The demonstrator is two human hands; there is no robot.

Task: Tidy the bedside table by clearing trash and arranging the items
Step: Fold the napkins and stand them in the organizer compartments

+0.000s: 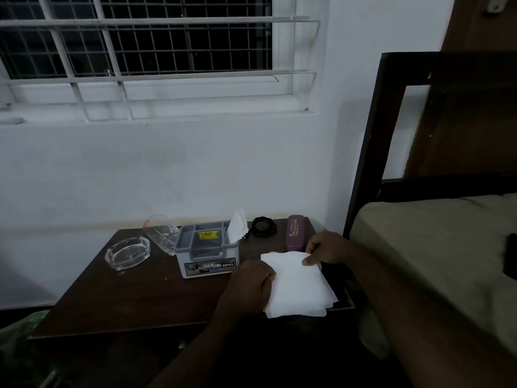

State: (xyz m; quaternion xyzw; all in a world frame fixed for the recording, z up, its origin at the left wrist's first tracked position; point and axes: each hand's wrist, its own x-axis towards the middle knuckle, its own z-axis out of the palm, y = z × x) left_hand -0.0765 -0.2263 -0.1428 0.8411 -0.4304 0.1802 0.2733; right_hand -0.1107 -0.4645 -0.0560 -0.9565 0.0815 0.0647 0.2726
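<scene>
The white tissue sheet [298,287] is pinched by both hands' fingers [310,260]; edges are best aligned flat on the tabletop [134,298] before creasing.

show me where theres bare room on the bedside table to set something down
The front left of the table is bare, from the ashtray and tissue box forward to the near edge. The back row is crowded: tipped glass, cable, purple case. The front right holds the white tissue under both hands.
</scene>
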